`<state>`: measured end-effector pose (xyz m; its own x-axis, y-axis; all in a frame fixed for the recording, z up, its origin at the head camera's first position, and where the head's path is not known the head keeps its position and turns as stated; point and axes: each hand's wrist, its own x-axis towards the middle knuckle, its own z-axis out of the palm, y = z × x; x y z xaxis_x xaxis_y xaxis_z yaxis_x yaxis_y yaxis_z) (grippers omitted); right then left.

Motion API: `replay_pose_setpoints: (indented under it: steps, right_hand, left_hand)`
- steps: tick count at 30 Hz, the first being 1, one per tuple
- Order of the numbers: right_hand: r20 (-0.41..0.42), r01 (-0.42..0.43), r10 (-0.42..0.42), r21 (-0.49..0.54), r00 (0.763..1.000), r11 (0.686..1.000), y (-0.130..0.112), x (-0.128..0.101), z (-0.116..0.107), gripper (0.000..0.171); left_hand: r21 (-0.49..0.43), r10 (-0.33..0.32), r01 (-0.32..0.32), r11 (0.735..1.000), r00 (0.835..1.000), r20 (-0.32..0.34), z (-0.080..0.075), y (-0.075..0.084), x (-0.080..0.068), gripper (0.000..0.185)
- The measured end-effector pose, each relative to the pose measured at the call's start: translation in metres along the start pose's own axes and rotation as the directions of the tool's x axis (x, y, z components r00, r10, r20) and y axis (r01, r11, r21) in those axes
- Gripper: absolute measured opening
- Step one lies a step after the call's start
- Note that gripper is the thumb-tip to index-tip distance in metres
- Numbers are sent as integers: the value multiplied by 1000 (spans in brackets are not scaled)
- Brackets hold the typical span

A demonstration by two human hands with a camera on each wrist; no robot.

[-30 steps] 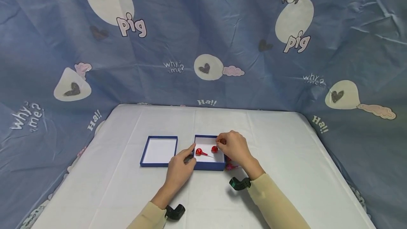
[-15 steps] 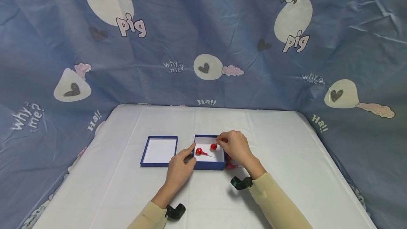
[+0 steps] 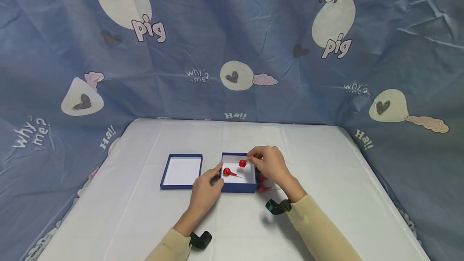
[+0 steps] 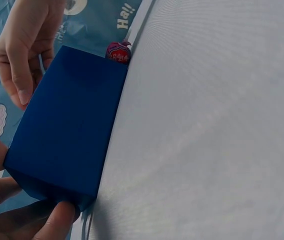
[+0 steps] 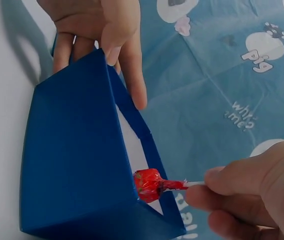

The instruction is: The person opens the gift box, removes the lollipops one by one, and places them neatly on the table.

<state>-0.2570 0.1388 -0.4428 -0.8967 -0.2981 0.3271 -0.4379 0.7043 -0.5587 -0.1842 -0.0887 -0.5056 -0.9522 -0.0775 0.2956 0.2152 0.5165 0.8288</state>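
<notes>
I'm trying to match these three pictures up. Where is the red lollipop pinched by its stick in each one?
Head: lollipop just below centre, over the blue box, pinched by the right hand.
Left wrist: not in it.
Right wrist: low centre, at the box rim.
Shared landmark: the blue box.

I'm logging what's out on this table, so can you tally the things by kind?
Red-wrapped lollipops: 2, one lying in the box, one held over it by the right hand
Pink-wrapped lollipops beside the box: at least 1
Blue box halves: 2
Total: 5
</notes>
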Motion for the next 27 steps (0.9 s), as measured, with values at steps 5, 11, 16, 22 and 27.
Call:
replay_pose_setpoints:
  steps: [5,11,16,22,27]
  right_hand:
    - [-17,6,-6,20,1000,1000,-2,-3,-3,5]
    - [-45,4,-2,53,999,999,-2,-6,-9,6]
    - [-56,-1,5,68,998,998,0,-8,-12,6]
    - [-84,8,0,97,996,995,0,-6,-19,4]
    - [-95,10,1,117,995,993,-1,-7,-23,4]
  left_hand:
    - [-6,-3,3,1000,1000,6,0,1,-2,52]
    - [-20,-5,5,1000,1000,11,1,0,-3,52]
    - [-22,-16,17,1000,1000,19,1,0,-3,52]
    - [-29,-11,11,1000,1000,17,0,0,2,52]
    - [-26,-13,14,1000,999,29,-2,2,3,52]
